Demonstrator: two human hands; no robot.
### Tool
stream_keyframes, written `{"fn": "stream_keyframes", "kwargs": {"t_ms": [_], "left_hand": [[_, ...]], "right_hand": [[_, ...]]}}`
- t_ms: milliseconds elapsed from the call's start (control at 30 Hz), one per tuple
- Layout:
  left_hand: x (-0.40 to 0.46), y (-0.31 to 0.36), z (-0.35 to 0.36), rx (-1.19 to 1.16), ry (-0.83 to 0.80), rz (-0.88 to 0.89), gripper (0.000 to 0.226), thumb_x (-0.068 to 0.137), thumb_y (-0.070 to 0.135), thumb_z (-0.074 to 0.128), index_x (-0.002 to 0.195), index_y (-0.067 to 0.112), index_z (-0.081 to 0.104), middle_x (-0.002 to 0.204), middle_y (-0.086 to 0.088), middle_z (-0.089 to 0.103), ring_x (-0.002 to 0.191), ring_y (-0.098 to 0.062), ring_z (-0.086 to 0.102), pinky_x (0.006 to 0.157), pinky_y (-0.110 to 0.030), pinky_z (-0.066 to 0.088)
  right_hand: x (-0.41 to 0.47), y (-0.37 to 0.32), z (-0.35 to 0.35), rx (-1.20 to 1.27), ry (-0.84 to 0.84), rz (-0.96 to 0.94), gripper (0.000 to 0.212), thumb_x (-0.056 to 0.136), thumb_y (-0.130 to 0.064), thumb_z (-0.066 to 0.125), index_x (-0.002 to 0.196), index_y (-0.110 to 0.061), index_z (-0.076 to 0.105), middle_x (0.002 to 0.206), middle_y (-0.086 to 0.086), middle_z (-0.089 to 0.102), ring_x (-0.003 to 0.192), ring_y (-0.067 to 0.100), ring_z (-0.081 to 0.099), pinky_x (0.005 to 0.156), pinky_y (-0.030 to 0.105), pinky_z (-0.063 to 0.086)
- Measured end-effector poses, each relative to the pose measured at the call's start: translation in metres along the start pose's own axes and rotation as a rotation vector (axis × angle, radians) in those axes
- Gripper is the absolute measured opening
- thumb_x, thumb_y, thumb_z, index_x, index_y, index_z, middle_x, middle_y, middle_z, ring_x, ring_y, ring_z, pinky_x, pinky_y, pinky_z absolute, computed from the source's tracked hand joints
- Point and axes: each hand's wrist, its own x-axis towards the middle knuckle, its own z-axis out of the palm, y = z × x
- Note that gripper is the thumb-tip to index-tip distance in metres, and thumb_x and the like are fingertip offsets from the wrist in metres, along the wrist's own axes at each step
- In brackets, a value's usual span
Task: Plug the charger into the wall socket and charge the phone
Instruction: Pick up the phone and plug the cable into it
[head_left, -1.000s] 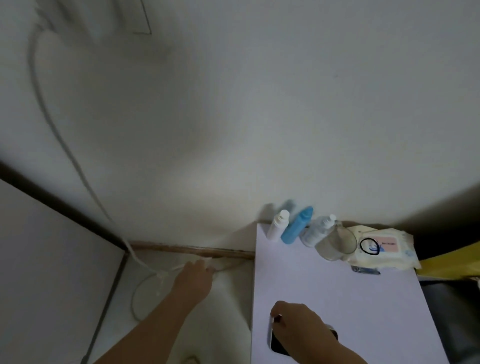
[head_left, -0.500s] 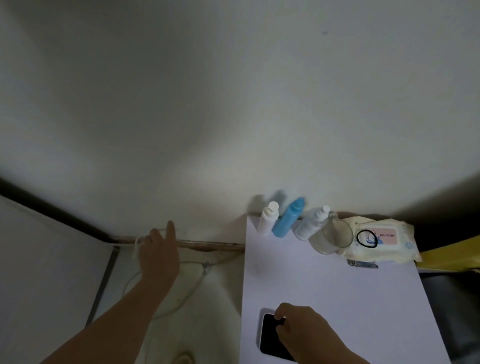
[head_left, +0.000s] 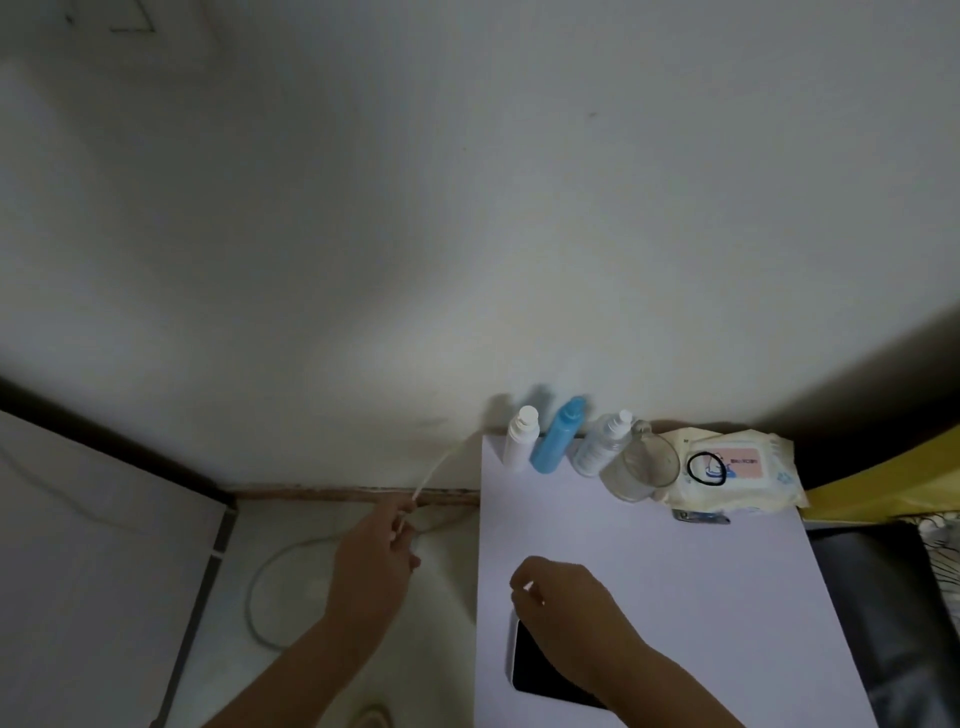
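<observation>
Since the earlier frame the left hand (head_left: 371, 561) has pinched the white cable (head_left: 434, 470) beside the desk's (head_left: 727, 597) left edge — its plug unseen — while the right hand (head_left: 563, 605), fingers curled, covers the phone (head_left: 535, 670) near the front edge, hold unclear.

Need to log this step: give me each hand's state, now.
Left hand: closed, pinching the cable.
Right hand: resting on the phone, fingers curled; grip cannot be told.
</observation>
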Motion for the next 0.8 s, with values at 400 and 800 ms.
{"fn": "stream_keyframes", "kwargs": {"t_ms": [400,800], "left_hand": [[-0.083,0.03,-0.031,-0.038,-0.371,0.195,0.033,0.085,0.013,0.058,0.075,0.044,0.05,0.07,0.034,0.067,0.073,0.006,0.065,0.065,-0.004,0.047],[-0.014,0.09,-0.005,-0.643,-0.365,-0.139,0.025,0.094,0.019,0.041,0.084,0.018,0.063,0.055,0.006,0.06,0.051,-0.009,0.058,0.048,-0.018,0.047]], "right_hand": [[-0.01,-0.046,-0.027,0.892,0.089,0.11,0.021,0.089,-0.006,0.051,0.076,-0.018,0.062,0.068,0.002,0.065,0.057,0.011,0.054,0.05,0.015,0.044],[-0.03,-0.023,0.006,0.716,-0.012,0.036,0.015,0.089,-0.012,0.053,0.079,-0.02,0.062,0.063,-0.007,0.065,0.054,0.002,0.057,0.055,0.013,0.046]]}}
